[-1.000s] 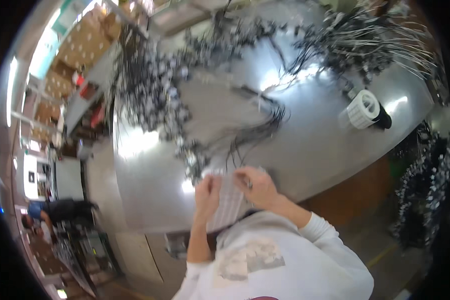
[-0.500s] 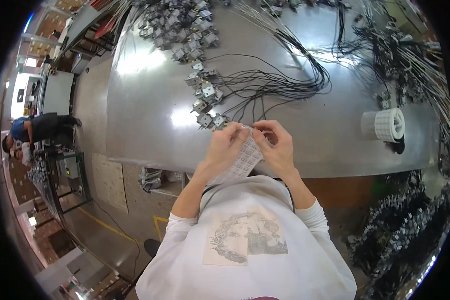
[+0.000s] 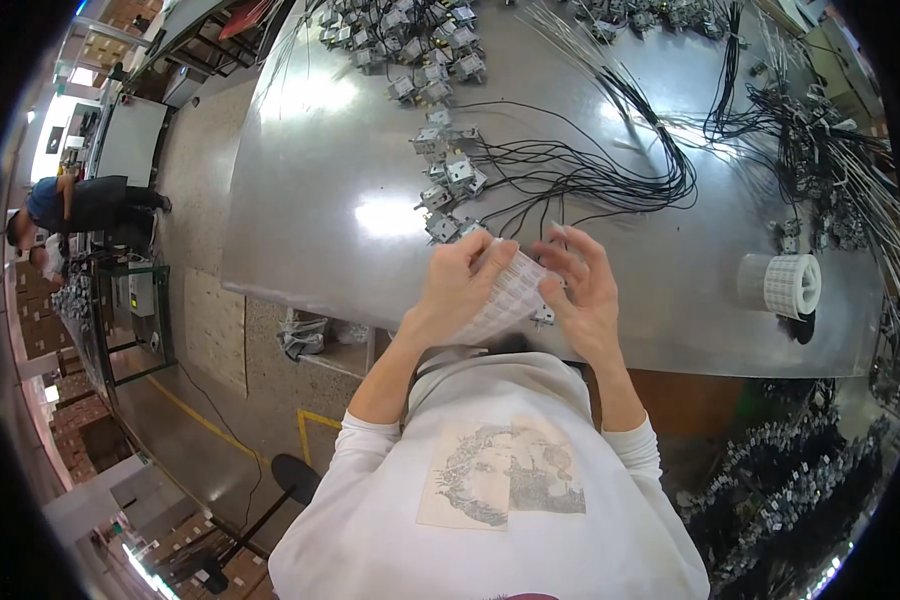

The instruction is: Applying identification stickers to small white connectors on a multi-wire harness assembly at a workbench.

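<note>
My left hand pinches a white sheet of small printed labels by its upper edge, just over the table's near edge. Beside the sheet is my right hand, its fingers apart and thumb close to the sheet's right side. A small whitish bit shows at one raised fingertip; I cannot tell whether it is a label or a nail. Under that hand a small metal part peeks out. Just beyond my left hand lies a row of small metal boxes, with black cables running off to the right.
The metal table carries more heaped metal boxes at the far left and tangled cables at the right. A roll of white labels stands near the right edge. Bundled cable parts hang lower right. A person stands far left.
My right hand has come away from the pinch at the sheet's top edge, moving right with its fingers spreading. My left hand keeps hold of the sheet. The view has shifted slightly.
</note>
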`<state>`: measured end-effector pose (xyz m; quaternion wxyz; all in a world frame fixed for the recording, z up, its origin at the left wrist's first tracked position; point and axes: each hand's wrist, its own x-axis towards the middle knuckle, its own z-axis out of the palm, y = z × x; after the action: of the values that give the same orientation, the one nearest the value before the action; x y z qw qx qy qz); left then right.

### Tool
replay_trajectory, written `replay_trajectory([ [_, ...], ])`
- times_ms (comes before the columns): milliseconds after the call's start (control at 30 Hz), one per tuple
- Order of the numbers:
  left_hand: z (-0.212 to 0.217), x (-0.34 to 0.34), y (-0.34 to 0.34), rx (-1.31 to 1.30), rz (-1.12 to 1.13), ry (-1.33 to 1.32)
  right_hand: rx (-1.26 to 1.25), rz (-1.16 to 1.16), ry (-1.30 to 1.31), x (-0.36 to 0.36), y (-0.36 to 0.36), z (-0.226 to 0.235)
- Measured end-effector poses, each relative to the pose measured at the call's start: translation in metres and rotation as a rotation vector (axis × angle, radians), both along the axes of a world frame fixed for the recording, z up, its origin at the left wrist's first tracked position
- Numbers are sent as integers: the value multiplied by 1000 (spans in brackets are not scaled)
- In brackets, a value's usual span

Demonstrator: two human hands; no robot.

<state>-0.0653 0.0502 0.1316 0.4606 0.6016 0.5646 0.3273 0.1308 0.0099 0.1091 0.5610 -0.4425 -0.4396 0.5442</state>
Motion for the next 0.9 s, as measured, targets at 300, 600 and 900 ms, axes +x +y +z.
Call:
replay_trajectory([
  [300, 8, -10, 14, 69, -62, 51, -229, -37, 43, -10, -2, 6],
  [600, 13, -9, 11, -134, -83, -64, -273, -75, -109, -4, -2, -11],
  [900, 12, -5, 13, 43, -147, -167, -159, -93, -63, 11, 12, -7],
])
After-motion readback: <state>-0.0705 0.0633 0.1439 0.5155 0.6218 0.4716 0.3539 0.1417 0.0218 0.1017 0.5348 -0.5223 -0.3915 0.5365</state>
